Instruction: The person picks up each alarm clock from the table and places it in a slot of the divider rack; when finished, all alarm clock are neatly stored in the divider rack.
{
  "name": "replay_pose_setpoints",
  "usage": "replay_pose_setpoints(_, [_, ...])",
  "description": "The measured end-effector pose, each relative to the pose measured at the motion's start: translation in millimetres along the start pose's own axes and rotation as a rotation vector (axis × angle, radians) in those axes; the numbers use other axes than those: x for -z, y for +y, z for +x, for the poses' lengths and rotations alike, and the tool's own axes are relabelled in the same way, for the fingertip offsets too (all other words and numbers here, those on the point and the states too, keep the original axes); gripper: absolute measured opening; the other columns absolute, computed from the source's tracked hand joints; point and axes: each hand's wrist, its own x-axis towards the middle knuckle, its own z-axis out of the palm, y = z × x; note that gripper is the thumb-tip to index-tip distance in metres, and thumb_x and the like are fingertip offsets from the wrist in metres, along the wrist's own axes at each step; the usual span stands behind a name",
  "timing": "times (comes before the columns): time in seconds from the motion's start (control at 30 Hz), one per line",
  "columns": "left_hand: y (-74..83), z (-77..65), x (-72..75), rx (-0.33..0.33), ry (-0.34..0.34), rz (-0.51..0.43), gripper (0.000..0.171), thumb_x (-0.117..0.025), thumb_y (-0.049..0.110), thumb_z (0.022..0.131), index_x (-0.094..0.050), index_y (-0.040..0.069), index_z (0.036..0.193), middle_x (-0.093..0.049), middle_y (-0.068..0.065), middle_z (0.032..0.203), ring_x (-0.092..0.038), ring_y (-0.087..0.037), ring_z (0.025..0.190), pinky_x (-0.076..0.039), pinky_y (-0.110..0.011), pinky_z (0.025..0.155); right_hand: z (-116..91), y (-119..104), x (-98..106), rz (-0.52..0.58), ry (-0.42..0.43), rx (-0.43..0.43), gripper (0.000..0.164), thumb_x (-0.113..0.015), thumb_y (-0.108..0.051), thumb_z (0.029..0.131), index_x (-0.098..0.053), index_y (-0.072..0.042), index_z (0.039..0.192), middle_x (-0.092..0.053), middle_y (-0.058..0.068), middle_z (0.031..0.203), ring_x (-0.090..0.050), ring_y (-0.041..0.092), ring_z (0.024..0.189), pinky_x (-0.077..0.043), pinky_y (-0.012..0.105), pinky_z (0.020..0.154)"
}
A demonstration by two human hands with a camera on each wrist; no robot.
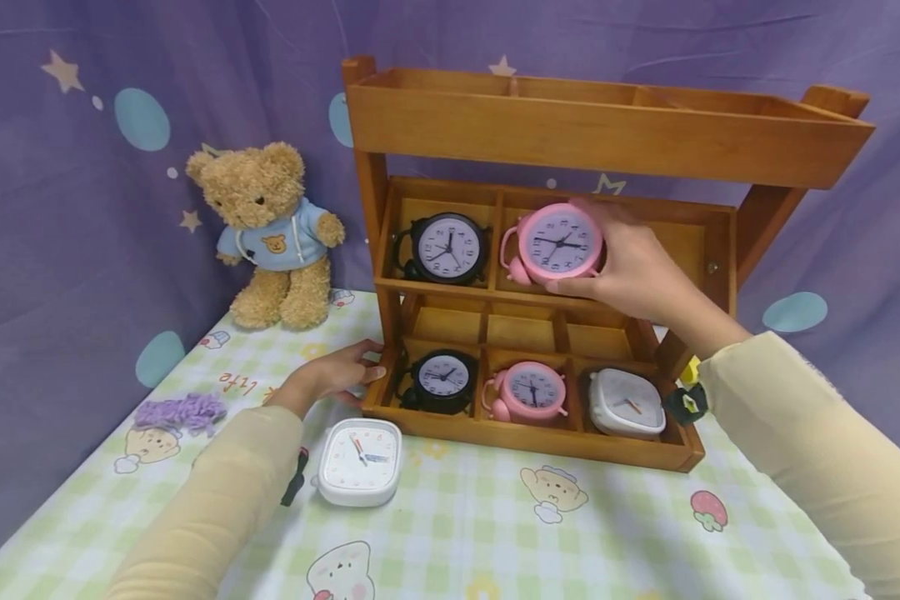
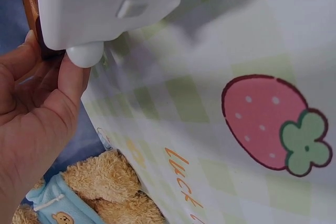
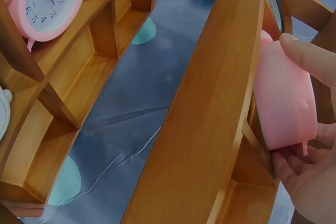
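My right hand (image 1: 630,258) grips a round pink alarm clock (image 1: 561,242) by its rim, lying on its side with its dial facing me. The clock sits in the middle compartment of the wooden rack's (image 1: 600,137) middle tier. In the right wrist view, thumb and fingers (image 3: 307,59) span the clock's pink body (image 3: 286,95). A black alarm clock (image 1: 448,248) lies in the compartment to its left. My left hand (image 1: 339,372) holds the rack's lower left corner, thumb toward the front. Just in front of that hand is a white square clock (image 1: 361,461) on the tablecloth.
The bottom tier holds a black clock (image 1: 442,379), a pink clock (image 1: 532,392) and a white clock (image 1: 627,403). A teddy bear (image 1: 273,237) in a blue hoodie sits against the purple curtain (image 1: 450,33). A fuzzy purple item (image 1: 181,412) lies at the left.
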Motion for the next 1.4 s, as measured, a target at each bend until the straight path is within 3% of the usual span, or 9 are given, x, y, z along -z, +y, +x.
replay_pose_setpoints(0.47, [-0.4,-0.8,-0.7,-0.018,-0.001,0.010,0.051,-0.044,0.006,0.108,-0.020,-0.003,0.152,-0.027,-0.039,0.154,-0.038,-0.051,0.137,-0.059,-0.048,0.085,6.3,-3.0,-6.1,-0.062,-0.033,-0.036,0.094,-0.092,-0.021,0.075,-0.039,-0.002,0.150,-0.051,0.020,0.140,-0.050,0.038,0.128,-0.039,0.058,0.109])
replay_pose_setpoints(0.77, [-1.6,-0.9,0.6,-0.010,-0.006,0.015,0.052,-0.043,0.007,0.108,-0.019,-0.003,0.154,-0.025,-0.039,0.155,-0.038,-0.052,0.137,-0.057,-0.051,0.090,10.5,-5.8,0.4,-0.111,-0.095,-0.047,0.079,-0.092,-0.018,0.073,-0.050,-0.002,0.138,-0.060,0.017,0.126,-0.055,0.034,0.116,-0.043,0.056,0.105])
replay_pose_setpoints(0.93, [-2.5,-0.2,0.5,-0.011,0.003,0.011,0.051,-0.043,0.007,0.108,-0.021,-0.002,0.153,-0.027,-0.039,0.154,-0.039,-0.052,0.137,-0.056,-0.052,0.091,13.9,-8.6,2.9,-0.175,-0.135,-0.067,0.083,-0.092,-0.017,0.072,-0.049,0.001,0.141,-0.057,0.021,0.131,-0.051,0.038,0.121,-0.039,0.058,0.108])
replay_pose_setpoints(1.17, [-3.4,1.4,1.2,-0.012,0.003,0.008,0.051,-0.044,0.007,0.108,-0.021,-0.002,0.153,-0.028,-0.038,0.154,-0.041,-0.050,0.136,-0.057,-0.050,0.089,19.7,-10.5,5.8,-0.239,-0.197,-0.054,0.100,-0.095,-0.022,0.071,-0.041,-0.005,0.154,-0.049,0.023,0.144,-0.048,0.042,0.127,-0.030,0.062,0.113])
replay_pose_setpoints(1.4, [-3.8,0.4,2.1,-0.015,-0.004,0.006,0.052,-0.044,0.008,0.108,-0.021,-0.002,0.153,-0.026,-0.039,0.155,-0.039,-0.051,0.137,-0.056,-0.053,0.092,24.4,-9.0,10.7,-0.247,-0.262,-0.025,0.094,-0.093,-0.023,0.075,-0.043,-0.007,0.153,-0.049,0.022,0.144,-0.047,0.042,0.129,-0.030,0.064,0.111])
